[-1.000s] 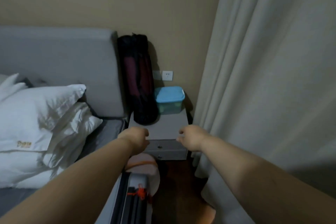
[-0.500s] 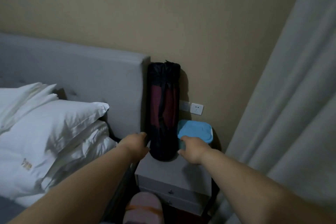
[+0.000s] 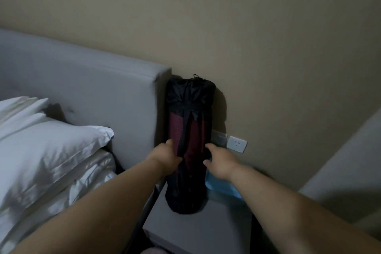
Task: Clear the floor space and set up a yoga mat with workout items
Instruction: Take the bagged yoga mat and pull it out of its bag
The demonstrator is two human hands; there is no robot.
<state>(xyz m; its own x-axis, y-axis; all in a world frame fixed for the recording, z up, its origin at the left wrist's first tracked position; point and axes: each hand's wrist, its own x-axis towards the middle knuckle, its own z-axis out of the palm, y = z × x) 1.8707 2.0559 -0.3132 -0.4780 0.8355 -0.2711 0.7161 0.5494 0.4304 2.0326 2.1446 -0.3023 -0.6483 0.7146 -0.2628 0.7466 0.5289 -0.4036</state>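
A rolled dark red yoga mat in a black mesh bag stands upright on a grey nightstand, leaning against the wall beside the headboard. My left hand is closed on the bag's left side at mid height, fingers curled by its black strap. My right hand is at the bag's right side, fingers spread and touching its edge. A blue lidded box sits behind my right wrist, mostly hidden.
The grey padded headboard and white pillows fill the left. A wall socket is just right of the bag. A pale curtain hangs at the right edge. A pinkish object shows at the bottom edge.
I have come closer and the view has tilted up. Both hands rose from the nightstand's front edge to the bag's base, then to mid height on either side of it.
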